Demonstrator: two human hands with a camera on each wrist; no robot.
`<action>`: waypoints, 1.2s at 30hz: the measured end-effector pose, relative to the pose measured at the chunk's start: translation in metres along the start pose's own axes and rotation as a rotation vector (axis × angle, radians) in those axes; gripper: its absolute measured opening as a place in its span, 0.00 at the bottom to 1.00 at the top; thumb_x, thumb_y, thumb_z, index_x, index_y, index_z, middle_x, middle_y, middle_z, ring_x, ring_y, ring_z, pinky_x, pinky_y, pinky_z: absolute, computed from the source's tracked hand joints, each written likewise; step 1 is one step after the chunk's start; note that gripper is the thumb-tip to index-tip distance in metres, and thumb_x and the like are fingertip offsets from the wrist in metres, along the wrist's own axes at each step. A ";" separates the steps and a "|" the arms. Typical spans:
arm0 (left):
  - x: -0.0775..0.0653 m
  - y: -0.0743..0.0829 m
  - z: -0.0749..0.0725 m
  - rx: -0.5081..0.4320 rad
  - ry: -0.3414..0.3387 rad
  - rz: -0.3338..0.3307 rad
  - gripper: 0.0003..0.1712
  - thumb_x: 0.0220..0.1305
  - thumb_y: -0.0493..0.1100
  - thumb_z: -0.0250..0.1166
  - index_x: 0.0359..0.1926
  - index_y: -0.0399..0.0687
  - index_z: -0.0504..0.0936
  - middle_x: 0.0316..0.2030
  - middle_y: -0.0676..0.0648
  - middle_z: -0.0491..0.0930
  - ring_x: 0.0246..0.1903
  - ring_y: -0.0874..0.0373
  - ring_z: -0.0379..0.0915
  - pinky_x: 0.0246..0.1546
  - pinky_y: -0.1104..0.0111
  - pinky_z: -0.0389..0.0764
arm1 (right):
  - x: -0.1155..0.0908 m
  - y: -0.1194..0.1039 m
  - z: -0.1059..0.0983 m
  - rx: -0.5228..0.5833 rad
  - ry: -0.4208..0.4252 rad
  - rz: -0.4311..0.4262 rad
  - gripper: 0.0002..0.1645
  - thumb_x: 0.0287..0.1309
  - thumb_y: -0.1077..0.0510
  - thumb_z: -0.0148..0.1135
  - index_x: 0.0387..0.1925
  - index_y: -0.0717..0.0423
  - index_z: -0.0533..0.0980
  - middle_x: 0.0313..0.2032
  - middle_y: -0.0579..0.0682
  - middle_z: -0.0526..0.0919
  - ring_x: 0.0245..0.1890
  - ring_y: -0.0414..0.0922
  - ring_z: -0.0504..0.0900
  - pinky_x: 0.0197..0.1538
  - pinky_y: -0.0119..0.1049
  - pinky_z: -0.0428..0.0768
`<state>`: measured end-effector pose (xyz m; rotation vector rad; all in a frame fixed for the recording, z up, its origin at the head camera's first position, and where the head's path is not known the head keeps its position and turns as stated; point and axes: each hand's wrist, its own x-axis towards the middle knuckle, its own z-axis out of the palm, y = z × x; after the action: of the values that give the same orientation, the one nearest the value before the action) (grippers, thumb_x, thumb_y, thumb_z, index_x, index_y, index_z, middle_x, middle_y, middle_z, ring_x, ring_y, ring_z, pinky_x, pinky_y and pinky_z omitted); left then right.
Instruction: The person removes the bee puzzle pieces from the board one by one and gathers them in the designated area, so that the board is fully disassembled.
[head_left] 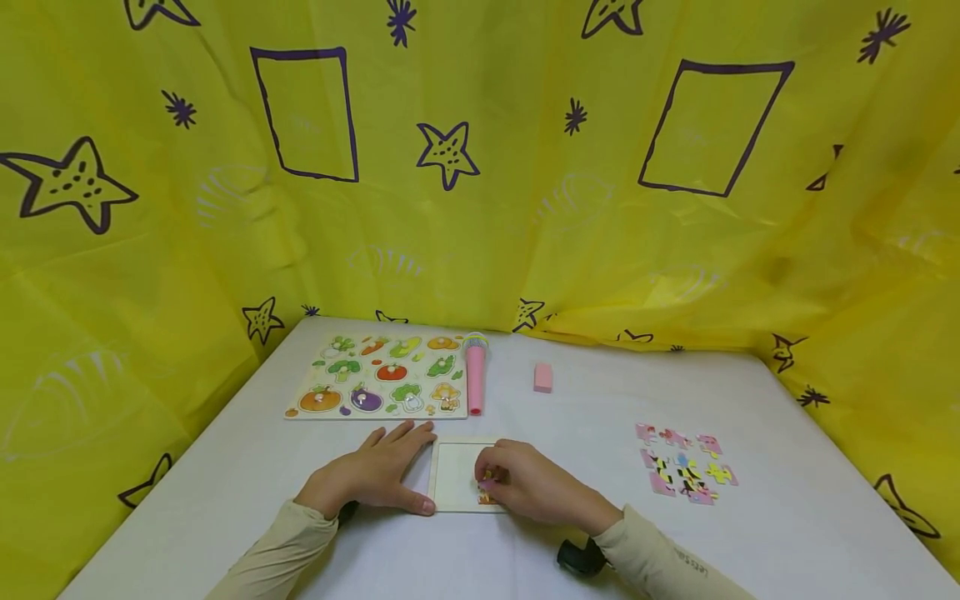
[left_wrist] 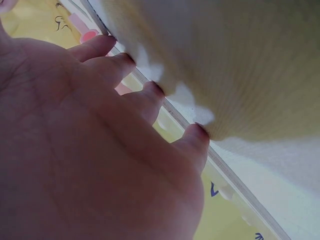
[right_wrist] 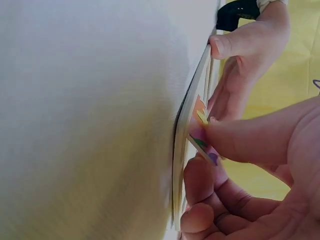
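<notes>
A shallow white puzzle tray (head_left: 453, 467) with a raised rim lies in front of me. Beside its left edge my left hand (head_left: 375, 473) rests with spread fingers, the thumb at the lower left corner. Over the tray's right part, my right hand (head_left: 528, 483) pinches a jigsaw piece (right_wrist: 202, 143) between thumb and fingers; the right wrist view shows it tilted, with pink, green and purple print. An orange and yellow jigsaw piece (right_wrist: 200, 106) sits in the tray right next to it. The right hand hides the tray's right side in the head view.
Several loose jigsaw pieces (head_left: 682, 467) lie on the white table (head_left: 600, 408) to the right. Behind the tray are a vegetable peg board (head_left: 381, 375), a pink toy microphone (head_left: 476, 379) and a small pink block (head_left: 543, 377). A yellow curtain (head_left: 495, 233) closes off the back.
</notes>
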<state>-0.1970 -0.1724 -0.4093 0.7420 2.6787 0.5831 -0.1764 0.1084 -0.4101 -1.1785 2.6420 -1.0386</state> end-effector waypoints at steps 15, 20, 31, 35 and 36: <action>0.000 0.000 0.000 -0.003 -0.007 0.004 0.60 0.54 0.65 0.82 0.78 0.45 0.65 0.82 0.43 0.57 0.83 0.40 0.43 0.79 0.36 0.41 | -0.010 0.008 -0.005 0.174 0.079 0.153 0.13 0.67 0.72 0.63 0.37 0.50 0.83 0.31 0.39 0.79 0.33 0.38 0.76 0.38 0.32 0.76; 0.000 -0.002 0.001 -0.004 -0.008 0.006 0.60 0.54 0.65 0.82 0.78 0.45 0.65 0.82 0.43 0.57 0.83 0.40 0.42 0.79 0.36 0.40 | -0.020 0.013 -0.014 0.183 0.107 0.177 0.12 0.69 0.71 0.62 0.37 0.50 0.83 0.32 0.41 0.81 0.35 0.42 0.77 0.40 0.34 0.77; 0.000 -0.004 0.000 -0.009 -0.010 0.016 0.60 0.55 0.65 0.82 0.79 0.44 0.64 0.82 0.43 0.57 0.83 0.40 0.42 0.79 0.36 0.41 | -0.052 0.022 -0.037 0.157 0.157 0.248 0.11 0.70 0.70 0.62 0.39 0.51 0.83 0.37 0.42 0.83 0.36 0.42 0.77 0.41 0.34 0.78; 0.000 -0.004 0.000 -0.013 -0.007 0.026 0.59 0.55 0.65 0.82 0.78 0.44 0.65 0.82 0.42 0.57 0.83 0.39 0.43 0.78 0.35 0.41 | -0.065 0.028 -0.050 0.150 0.199 0.273 0.11 0.71 0.70 0.62 0.41 0.51 0.83 0.38 0.42 0.84 0.35 0.41 0.78 0.41 0.33 0.79; 0.000 -0.004 0.000 -0.014 -0.005 0.029 0.59 0.55 0.65 0.82 0.78 0.44 0.65 0.82 0.42 0.58 0.83 0.39 0.43 0.78 0.35 0.41 | -0.068 0.030 -0.053 0.149 0.212 0.272 0.10 0.71 0.70 0.62 0.41 0.52 0.83 0.38 0.43 0.85 0.35 0.41 0.78 0.41 0.34 0.80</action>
<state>-0.1989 -0.1754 -0.4112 0.7782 2.6603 0.6061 -0.1639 0.1984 -0.4010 -0.6906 2.7172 -1.3407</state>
